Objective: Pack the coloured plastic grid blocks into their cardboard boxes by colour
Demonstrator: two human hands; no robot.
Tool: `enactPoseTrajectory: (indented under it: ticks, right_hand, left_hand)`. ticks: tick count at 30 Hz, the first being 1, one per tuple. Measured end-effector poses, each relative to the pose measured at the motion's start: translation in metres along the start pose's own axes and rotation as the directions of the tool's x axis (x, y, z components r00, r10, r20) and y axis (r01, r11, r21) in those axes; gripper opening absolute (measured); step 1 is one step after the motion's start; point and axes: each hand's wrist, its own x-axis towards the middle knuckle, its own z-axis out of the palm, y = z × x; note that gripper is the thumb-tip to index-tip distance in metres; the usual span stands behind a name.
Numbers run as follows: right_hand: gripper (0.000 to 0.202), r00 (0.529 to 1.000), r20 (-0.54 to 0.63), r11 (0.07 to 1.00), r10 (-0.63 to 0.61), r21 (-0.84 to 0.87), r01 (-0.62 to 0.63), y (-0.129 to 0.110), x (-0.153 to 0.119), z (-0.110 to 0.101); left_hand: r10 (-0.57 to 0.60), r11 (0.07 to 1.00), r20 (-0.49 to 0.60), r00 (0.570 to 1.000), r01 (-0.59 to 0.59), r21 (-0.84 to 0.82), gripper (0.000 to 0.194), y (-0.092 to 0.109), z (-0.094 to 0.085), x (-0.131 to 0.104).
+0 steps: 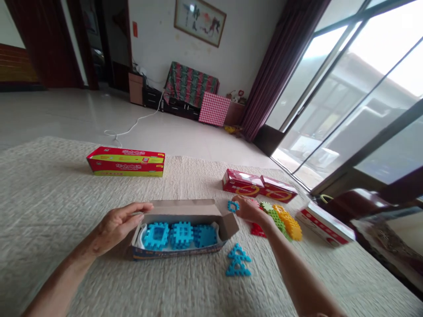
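Note:
A long cardboard box [178, 254] lies open on the bedspread, its lid raised at the back and a side flap [229, 226] standing at its right end. Inside, blue toothed plastic building blocks [181, 234] sit in a row, with a white liner at the ends. My left hand [115, 224] grips the box's left end, thumb and fingers at its back corner. Pinched in my right hand [247, 209] is a small blue block piece [233, 206], beyond the box's right end. Two blue triangular blocks [238, 260] lie to the right of the box.
Under my right forearm are red blocks [258, 230], with green blocks [277, 220] and yellow blocks [291, 222] beside them. Two dark red boxes [243, 182] stand behind. A red-and-yellow box [127, 162] is back left; a white-and-red box [325, 224] lies right.

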Motion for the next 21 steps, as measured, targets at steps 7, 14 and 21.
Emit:
enactPoseTrajectory:
  ticks: [7, 14, 21]
  right_hand:
    - [0.036, 1.0, 0.019, 1.0, 0.002, -0.019, -0.002, 0.001, 0.008, 0.008]
    - [0.042, 0.978, -0.204, 0.998, -0.046, 0.038, 0.055, -0.028, -0.02, -0.03]
    - [0.042, 0.903, -0.267, 0.912, -0.338, 0.143, 0.384, -0.125, -0.068, -0.068]
  left_hand:
    - [-0.01, 1.0, 0.015, 1.0, 0.01, 0.004, 0.034, 0.001, 0.0, -0.001]
    - [-0.007, 1.0, 0.024, 1.0, 0.007, 0.016, 0.033, 0.007, 0.0, -0.003]
    - [0.013, 1.0, 0.006, 1.0, -0.013, 0.022, 0.033, 0.015, 0.0, -0.002]
